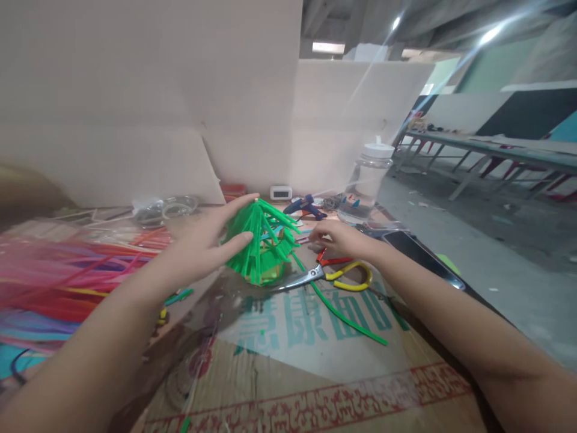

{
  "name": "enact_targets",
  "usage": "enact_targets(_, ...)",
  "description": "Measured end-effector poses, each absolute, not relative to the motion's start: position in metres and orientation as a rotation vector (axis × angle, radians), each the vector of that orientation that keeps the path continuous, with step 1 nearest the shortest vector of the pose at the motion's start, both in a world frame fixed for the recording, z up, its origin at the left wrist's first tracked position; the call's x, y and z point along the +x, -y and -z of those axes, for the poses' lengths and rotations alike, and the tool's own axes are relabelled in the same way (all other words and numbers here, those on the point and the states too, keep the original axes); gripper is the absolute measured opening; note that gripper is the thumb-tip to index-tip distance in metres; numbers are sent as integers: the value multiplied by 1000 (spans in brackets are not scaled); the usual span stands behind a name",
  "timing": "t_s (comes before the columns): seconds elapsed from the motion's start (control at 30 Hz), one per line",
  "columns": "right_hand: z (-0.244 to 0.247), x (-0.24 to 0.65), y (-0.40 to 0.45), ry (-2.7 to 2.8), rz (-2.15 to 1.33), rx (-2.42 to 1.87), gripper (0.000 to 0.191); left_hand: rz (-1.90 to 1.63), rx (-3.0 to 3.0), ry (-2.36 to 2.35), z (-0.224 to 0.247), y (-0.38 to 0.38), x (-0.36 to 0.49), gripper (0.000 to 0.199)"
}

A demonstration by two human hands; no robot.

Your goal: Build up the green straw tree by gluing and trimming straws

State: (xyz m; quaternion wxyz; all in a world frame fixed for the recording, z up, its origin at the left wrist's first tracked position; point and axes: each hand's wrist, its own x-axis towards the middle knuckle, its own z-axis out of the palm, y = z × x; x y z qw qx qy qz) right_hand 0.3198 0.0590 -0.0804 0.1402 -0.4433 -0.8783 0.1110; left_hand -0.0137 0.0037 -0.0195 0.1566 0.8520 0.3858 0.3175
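Note:
My left hand (211, 237) is closed round a cone-shaped frame of green pipe cleaners (259, 240), thumb on its near side and fingers behind. The frame's strands fan down from a peak over a rounded green base. My right hand (333, 237) is just to the right of it, fingers curled together, and what they pinch is too small to make out. Scissors (315, 273) with one yellow and one red handle lie open below that hand, blades towards the frame. Under the scissors a loose green pipe cleaner (342, 316) curves to the right.
Bundles of coloured pipe cleaners (67, 282) cover the left side. Behind stand a blue glue gun (306, 207), a small white digital clock (280, 192) and a clear water bottle (363, 186). A dark phone (424, 258) lies at the right edge. White boards (252, 90) wall the back.

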Motion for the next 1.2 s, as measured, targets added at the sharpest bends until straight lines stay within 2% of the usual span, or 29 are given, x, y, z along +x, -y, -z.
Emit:
enact_targets(0.1, 67, 331, -42, 2632, -479, -1258, 24, -889, 2443, -1112, 19, -4, -14, 63)
enact_targets(0.17, 58, 341, -30, 2723, -714, -1282, 39, -878, 2452, -1102, 18, -3, -14, 63)
enact_targets(0.23, 54, 347, -20, 2810, -794, -1258, 56, -884, 2460, -1091, 17, -2, -14, 63)
enact_targets(0.3, 56, 350, -15, 2837, -788, -1225, 63, -895, 2458, -1095, 16, -3, -14, 63)
enact_targets(0.53, 74, 339, -4, 2848, -501, -1218, 61, -884, 2417, -1041, 18, -6, -17, 61)
enact_targets(0.63, 70, 343, -1, 2833, -430, -1275, 41, -903, 2416, -1068, 18, -5, -17, 60)
enact_targets(0.73, 57, 358, 1, 2818, -637, -1291, 30, -926, 2411, -1116, 15, -3, -16, 60)
enact_targets(0.93, 31, 381, 13, 2589, -972, -1386, 46, -958, 2450, -1229, 8, 8, -16, 62)
enact_targets(1.03, 20, 371, 23, 2592, -994, -1314, 54, -905, 2531, -1283, 5, 16, -16, 69)
enact_targets(1.2, 0, 333, 29, 2781, -875, -1097, 49, -754, 2656, -1184, 2, 26, -16, 83)
